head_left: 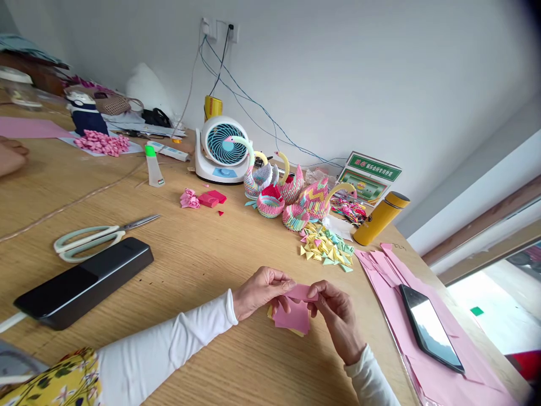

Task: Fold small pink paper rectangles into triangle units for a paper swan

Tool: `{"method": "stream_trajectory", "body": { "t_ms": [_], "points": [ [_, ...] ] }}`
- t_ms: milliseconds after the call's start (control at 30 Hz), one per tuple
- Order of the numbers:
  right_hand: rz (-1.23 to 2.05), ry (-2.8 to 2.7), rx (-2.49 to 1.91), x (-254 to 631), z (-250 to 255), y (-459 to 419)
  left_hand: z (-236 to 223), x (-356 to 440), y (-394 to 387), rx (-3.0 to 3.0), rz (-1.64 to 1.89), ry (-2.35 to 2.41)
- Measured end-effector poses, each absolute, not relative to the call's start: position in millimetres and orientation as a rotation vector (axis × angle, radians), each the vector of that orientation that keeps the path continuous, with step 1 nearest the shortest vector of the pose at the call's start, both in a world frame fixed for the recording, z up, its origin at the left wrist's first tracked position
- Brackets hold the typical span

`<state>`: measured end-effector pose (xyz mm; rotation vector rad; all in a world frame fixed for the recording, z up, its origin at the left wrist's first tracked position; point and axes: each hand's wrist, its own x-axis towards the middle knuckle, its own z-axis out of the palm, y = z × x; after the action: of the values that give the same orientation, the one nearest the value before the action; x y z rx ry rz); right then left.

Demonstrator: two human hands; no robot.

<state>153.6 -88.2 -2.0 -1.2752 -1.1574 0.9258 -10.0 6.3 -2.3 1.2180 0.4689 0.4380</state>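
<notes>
Between my two hands is a small strip of pink paper [301, 292], held level above the table. My left hand [266, 290] pinches its left end between thumb and fingers. At the right end, my right hand [336, 313] grips it the same way. Just below lies a small stack of pink paper pieces [293, 318], with yellow pieces showing at its edges. Beyond my hands is a heap of folded yellow and green paper triangles [325, 245]. Several paper swans [315, 200] and small woven-looking paper bowls stand behind the heap.
Scissors [91, 241] and a black oblong device [84, 282] lie at left, near a glue bottle [154, 166]. A fan [224, 149] stands at the back. To the right are a yellow flask [380, 219], pink sheets [426, 338] and a phone [431, 327]. Another person's hand [12, 155] shows far left.
</notes>
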Motion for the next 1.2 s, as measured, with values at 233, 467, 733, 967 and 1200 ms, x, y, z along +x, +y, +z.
{"method": "stream_trajectory", "body": {
  "t_ms": [233,467,733,967,1200],
  "points": [
    [0.995,-1.134,-1.228,159.5,-3.5,-90.3,-3.8,-10.4,9.4,1.054,0.433,0.471],
    [0.842,-1.246,-1.263,155.6,4.0,-91.0,-2.8,-11.8,11.3,0.885,0.374,0.451],
    [0.813,-1.093,-1.25,154.3,0.3,-88.4,2.0,-11.2,6.2,1.029,0.364,0.393],
    [0.859,-1.007,-1.247,153.1,-1.3,-85.7,-3.0,-6.7,1.1,1.287,0.526,0.427],
    [0.877,-0.981,-1.237,152.2,-4.6,-85.4,-0.3,-6.1,-1.3,1.319,0.579,0.443]
  ]
}}
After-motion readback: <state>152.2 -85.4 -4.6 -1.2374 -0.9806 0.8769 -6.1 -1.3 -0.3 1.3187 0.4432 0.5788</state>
